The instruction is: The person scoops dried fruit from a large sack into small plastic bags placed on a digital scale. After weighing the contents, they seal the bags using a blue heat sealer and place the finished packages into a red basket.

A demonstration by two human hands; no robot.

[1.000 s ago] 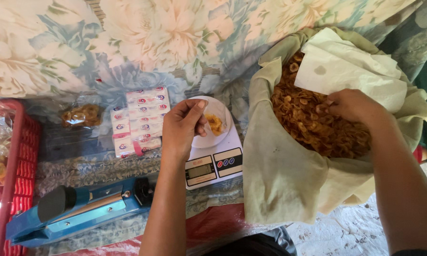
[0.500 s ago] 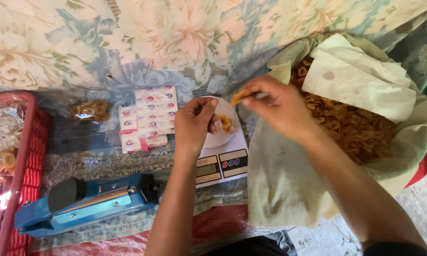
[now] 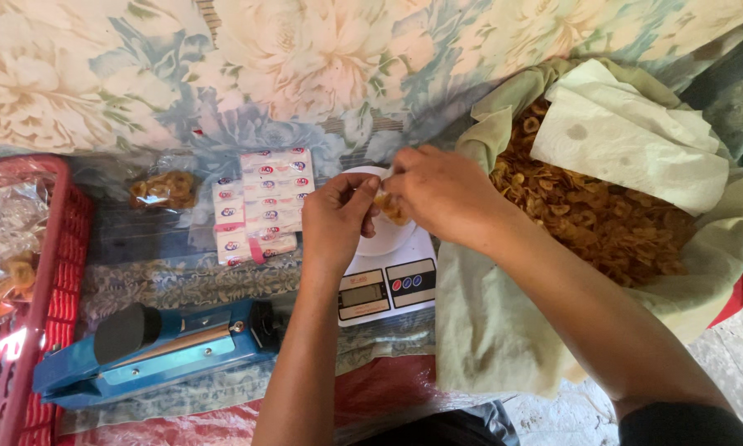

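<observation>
My left hand [image 3: 337, 221] pinches the mouth of a small clear bag above the white bowl [image 3: 381, 239] on the white digital scale [image 3: 388, 285]. My right hand [image 3: 437, 192] is over the bowl, its fingers closed on a few golden fried chips [image 3: 385, 204] at the bag's mouth. To the right stands a big sack lined with pale green cloth [image 3: 487, 322], full of fried ring chips [image 3: 603, 223], with a sheet of white paper [image 3: 627, 136] lying on top.
A blue heat sealer [image 3: 153, 351] lies at the lower left. A red plastic basket [image 3: 45, 272] with bagged chips stands at the far left. A filled chip bag [image 3: 163, 188] and a stack of small printed labels [image 3: 260, 202] lie on the floral cloth [image 3: 223, 74].
My right hand left the sack with chips, crossed left and now meets my left hand over the bowl. The left hand stayed at the bowl.
</observation>
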